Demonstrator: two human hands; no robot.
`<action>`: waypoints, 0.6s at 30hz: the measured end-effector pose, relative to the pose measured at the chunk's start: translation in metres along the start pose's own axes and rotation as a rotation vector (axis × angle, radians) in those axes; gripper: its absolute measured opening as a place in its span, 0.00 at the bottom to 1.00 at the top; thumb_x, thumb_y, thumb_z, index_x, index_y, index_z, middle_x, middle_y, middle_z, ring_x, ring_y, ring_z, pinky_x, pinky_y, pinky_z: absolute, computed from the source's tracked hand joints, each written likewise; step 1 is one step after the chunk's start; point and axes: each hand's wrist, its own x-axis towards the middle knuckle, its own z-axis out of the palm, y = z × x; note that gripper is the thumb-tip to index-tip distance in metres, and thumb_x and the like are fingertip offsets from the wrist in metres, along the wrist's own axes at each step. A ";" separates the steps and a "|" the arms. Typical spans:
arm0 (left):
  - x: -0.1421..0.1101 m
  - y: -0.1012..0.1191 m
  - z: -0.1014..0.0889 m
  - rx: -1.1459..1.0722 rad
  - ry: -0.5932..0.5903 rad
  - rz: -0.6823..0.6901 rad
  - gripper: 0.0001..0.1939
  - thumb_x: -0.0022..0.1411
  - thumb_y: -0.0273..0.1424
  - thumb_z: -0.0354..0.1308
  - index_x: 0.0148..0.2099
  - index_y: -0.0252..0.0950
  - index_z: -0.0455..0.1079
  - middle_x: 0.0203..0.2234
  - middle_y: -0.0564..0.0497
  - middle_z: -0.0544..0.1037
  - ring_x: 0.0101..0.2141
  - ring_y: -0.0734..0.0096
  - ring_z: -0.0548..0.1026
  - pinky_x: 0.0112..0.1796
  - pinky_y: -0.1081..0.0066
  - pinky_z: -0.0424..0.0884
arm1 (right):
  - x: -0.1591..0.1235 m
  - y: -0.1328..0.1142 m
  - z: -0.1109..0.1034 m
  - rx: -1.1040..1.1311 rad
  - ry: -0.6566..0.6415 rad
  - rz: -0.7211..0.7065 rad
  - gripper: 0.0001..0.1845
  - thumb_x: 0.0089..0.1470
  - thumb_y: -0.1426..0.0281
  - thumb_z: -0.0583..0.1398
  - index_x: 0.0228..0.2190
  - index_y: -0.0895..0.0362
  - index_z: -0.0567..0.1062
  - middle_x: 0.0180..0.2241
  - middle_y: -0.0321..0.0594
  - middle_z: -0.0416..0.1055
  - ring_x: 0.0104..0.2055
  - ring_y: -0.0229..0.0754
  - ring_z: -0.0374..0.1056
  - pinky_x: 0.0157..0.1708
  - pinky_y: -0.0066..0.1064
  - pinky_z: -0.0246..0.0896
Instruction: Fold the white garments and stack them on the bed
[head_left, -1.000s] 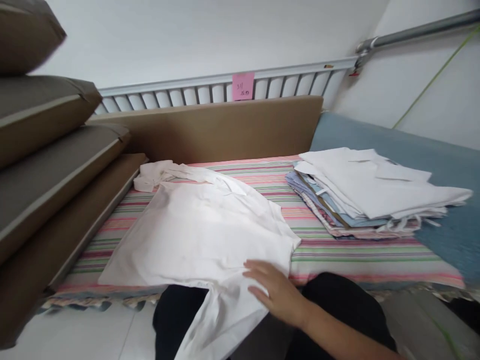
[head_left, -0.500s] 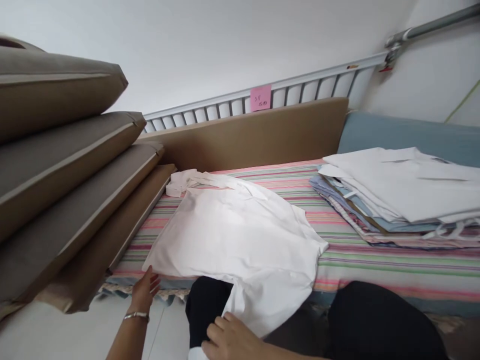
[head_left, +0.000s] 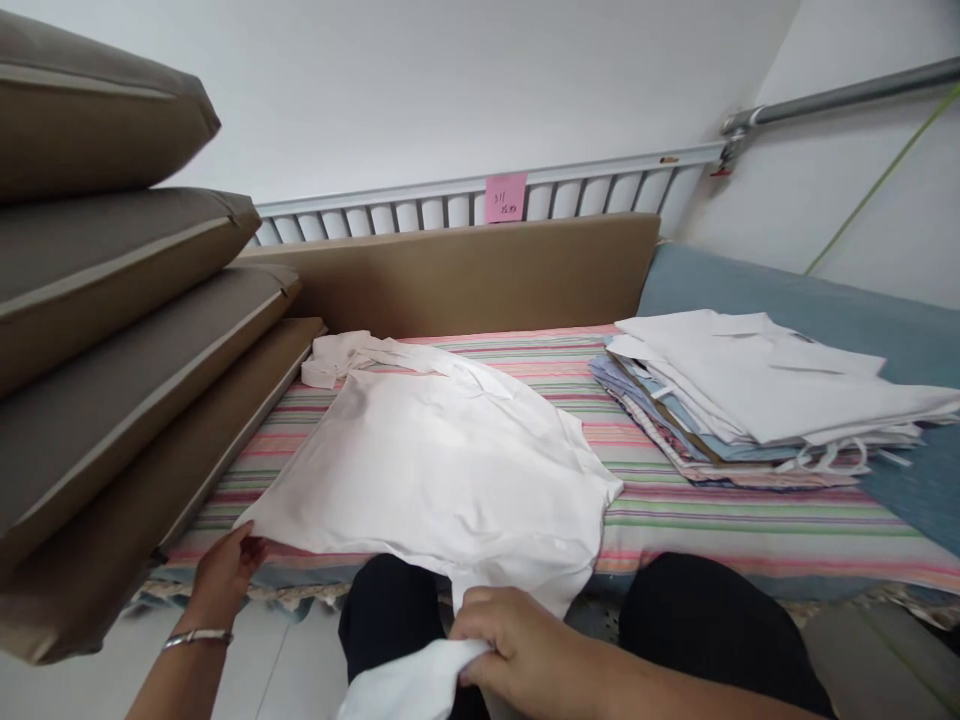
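A white long-sleeved shirt (head_left: 427, 460) lies spread on the striped bed cover, its collar end to the right and one sleeve stretched toward the back left. My left hand (head_left: 229, 565), with a metal bracelet at the wrist, pinches the hem's near left corner. In front of my knees, my right hand (head_left: 517, 640) grips the near sleeve, which hangs over the bed's edge. The sleeve's cuff end (head_left: 420, 680) sticks out to the left of that fist.
Brown cushions (head_left: 135, 280) are stacked at the left. A pile of folded clothes (head_left: 757, 390), white on top, sits at the right on the striped cover (head_left: 675, 500). Behind stand a brown panel (head_left: 465, 275), a white radiator (head_left: 585, 195) with a pink note (head_left: 505, 198), and a grey pipe (head_left: 847, 95).
My left hand has closed on the hem corner and drawn it left. My right hand has lifted the near sleeve, turning its cuff end leftward. The view has shifted slightly.
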 end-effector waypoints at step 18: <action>0.031 0.048 0.139 -0.109 0.024 -0.010 0.04 0.54 0.22 0.52 0.28 0.33 0.61 0.16 0.54 0.69 0.19 0.75 0.71 0.25 0.73 0.72 | 0.128 0.054 -0.153 0.306 0.352 0.168 0.08 0.45 0.65 0.60 0.26 0.58 0.74 0.24 0.31 0.68 0.27 0.35 0.64 0.28 0.25 0.57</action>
